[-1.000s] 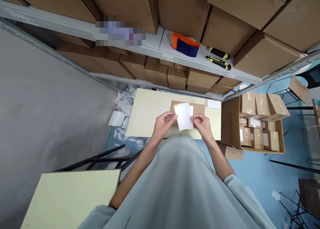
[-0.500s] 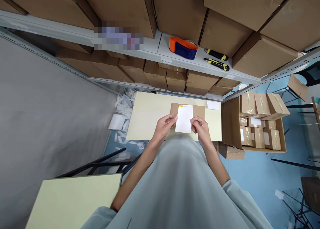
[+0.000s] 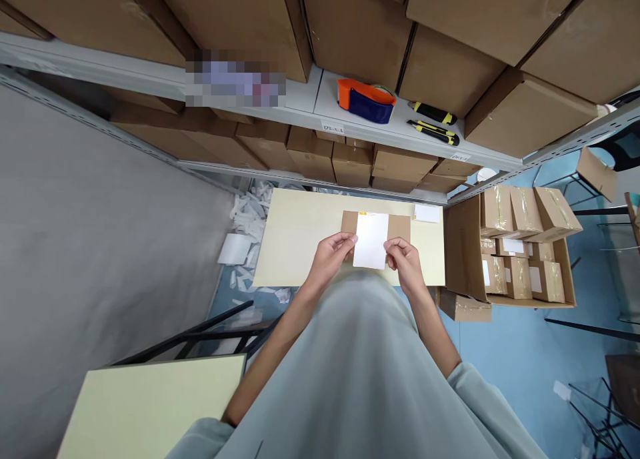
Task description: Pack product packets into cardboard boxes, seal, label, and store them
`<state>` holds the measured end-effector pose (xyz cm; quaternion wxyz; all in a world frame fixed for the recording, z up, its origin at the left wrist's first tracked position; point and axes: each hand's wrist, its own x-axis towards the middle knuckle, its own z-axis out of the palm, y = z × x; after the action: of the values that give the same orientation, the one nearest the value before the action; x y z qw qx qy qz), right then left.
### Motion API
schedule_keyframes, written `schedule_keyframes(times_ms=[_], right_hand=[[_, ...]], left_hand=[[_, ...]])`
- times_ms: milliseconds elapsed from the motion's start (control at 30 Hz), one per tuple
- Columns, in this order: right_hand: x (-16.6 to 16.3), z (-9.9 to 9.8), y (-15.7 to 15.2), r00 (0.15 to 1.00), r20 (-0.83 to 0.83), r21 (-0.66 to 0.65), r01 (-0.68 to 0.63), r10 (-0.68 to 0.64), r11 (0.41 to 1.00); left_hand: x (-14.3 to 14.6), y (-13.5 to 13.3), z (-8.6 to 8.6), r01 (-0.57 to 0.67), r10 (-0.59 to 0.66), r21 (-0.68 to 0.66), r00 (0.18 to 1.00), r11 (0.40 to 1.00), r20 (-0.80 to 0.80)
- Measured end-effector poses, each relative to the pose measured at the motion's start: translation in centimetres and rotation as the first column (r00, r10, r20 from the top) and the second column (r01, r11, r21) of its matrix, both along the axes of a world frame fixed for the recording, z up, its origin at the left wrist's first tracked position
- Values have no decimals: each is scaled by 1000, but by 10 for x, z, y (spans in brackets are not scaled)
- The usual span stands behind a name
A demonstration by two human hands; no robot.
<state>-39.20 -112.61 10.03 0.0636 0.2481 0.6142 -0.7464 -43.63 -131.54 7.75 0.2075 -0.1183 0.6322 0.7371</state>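
Observation:
Both hands hold a white label sheet (image 3: pixel 371 240) squarely over a flat brown cardboard box (image 3: pixel 399 226) lying on a pale yellow table (image 3: pixel 300 232). My left hand (image 3: pixel 333 255) pinches the sheet's left edge. My right hand (image 3: pixel 404 259) pinches its right edge. A small yellow mark shows at the sheet's top left corner. Whether the sheet touches the box I cannot tell.
A small white label (image 3: pixel 427 212) lies at the table's far right. An open carton (image 3: pixel 520 245) of small taped boxes stands right of the table. The shelf above holds an orange tape dispenser (image 3: pixel 365 100), two utility knives (image 3: pixel 434 122) and large cartons. Paper scraps (image 3: pixel 247 219) litter the floor left.
The white sheet has turned from tilted to square with the box and sits lower over it. Both hands kept their pinch on its edges.

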Motion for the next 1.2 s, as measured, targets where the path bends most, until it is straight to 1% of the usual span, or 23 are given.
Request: schedule_keyframes(times_ms=[133,200,367,500,667,833,967,1033,1100,1200], right_hand=[[-3,-2,2,1000,2,-43,-13,13,999],[-5,-2,2,1000,-3,-39,-15,15,999],[-10,-2,4,1000,-17,25,8,-7,1000],[-13,-1,5,1000,-4,17,9,-9,1000],[-12,4,2,1000,11,-5,-13,13,1000],[-9,9,1,999,-7,-27,-37,37,999],[-14,3,5,1000,9,-3,-11,11,1000],[-17,-3,8,999,39,7,-8,8,1000],[-20,-7,10,998,66,14,-2,1,1000],[-20,-8,11,998,68,24,13,-14,1000]], left_hand=[[-3,0,-3,36,-36,5,999,999,1],[-3,0,-3,43,-43,22,999,999,16],[-5,-2,6,36,-37,34,999,999,3],[-8,-3,12,48,-47,33,999,998,-22],[-11,-3,11,12,-12,-17,999,1000,-41],[-9,-4,14,-1,0,-15,999,1000,-35],[-5,-3,19,15,-15,-10,999,1000,-35],[-5,-1,20,1,-2,-9,999,1000,-48],[-4,1,19,-13,12,-8,998,1000,-54],[-3,3,15,1,-1,-2,999,1000,-36]])
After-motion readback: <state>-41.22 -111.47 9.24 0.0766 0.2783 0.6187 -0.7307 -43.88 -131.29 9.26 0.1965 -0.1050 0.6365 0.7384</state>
